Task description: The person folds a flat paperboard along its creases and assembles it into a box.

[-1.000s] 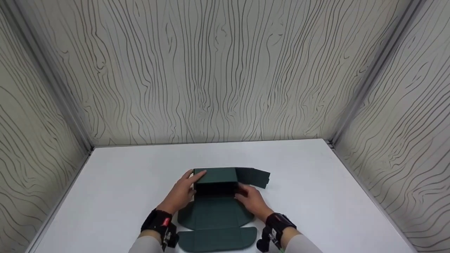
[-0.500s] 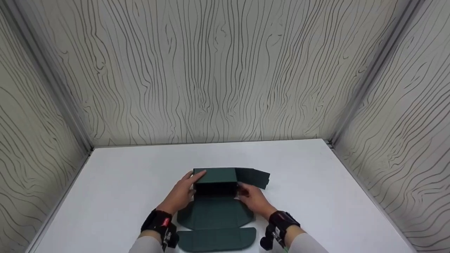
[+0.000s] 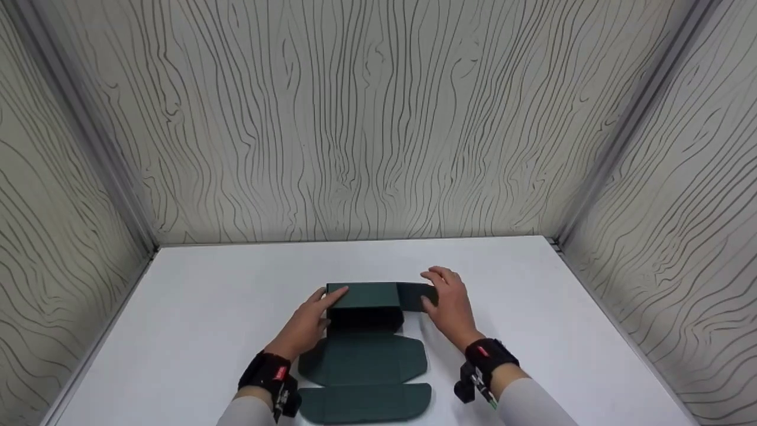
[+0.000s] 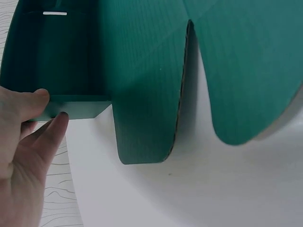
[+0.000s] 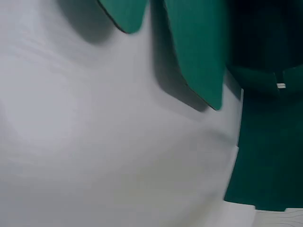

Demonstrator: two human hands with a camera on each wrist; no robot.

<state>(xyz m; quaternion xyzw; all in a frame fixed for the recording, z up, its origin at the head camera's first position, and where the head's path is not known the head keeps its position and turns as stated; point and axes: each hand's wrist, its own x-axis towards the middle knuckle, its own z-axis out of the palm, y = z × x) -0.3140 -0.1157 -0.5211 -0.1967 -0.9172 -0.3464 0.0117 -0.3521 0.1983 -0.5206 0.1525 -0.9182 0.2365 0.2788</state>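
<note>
Left hand pinching a green box; right hand wide at its side flap

The left hand (image 3: 301, 328) has a narrow grip on the left wall (image 4: 78, 108) of the green box (image 3: 362, 294): thumb on the rim, fingers beneath, index finger lying along the top panel. The right hand (image 3: 450, 307), just right of the box, has thumb and fingertips wide apart over the side flap (image 3: 411, 297); whether it touches the flap cannot be told. That hand hides the flap's outer end in the head view; the right wrist view shows the end with its small tabs.

The box lies on its side on the worktop (image 3: 230, 307), its dark opening facing the wearer. A white slit (image 4: 55, 13) shows in its interior. From the opening, the near panel (image 3: 362, 360) spreads toward the wearer, with a left wing (image 3: 312, 365) and a right wing (image 3: 414, 358). Farther out on the same side lies the end strip (image 3: 365, 404), rounded at both ends.

Black wrist straps (image 3: 265, 374) flank these panels, well apart from each other. Far behind the box rises a wood-grain backdrop (image 3: 355, 118).
</note>
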